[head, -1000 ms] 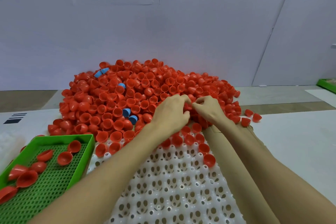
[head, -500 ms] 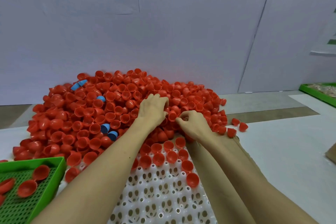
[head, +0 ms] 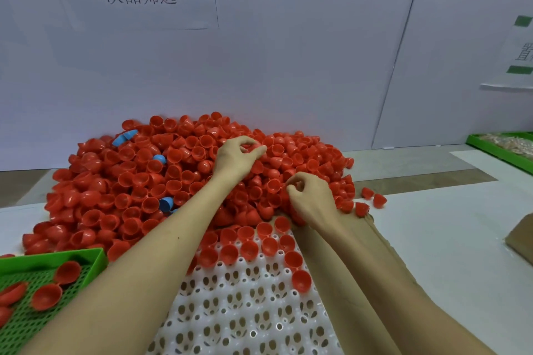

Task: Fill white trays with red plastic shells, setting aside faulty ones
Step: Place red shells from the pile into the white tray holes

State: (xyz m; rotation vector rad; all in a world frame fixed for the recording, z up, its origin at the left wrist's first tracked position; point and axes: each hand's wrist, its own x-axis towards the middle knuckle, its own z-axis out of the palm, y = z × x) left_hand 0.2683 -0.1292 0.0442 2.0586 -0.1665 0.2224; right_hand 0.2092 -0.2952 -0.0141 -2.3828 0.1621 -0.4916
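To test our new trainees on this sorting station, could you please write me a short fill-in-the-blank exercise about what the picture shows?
1. The seated shells in the far rows of the white tray are all ___.
2. The mesh-floored tray at the lower left is coloured ___.
3. A few loose shells in the pile are not red but ___.

Missing words: red; green; blue.
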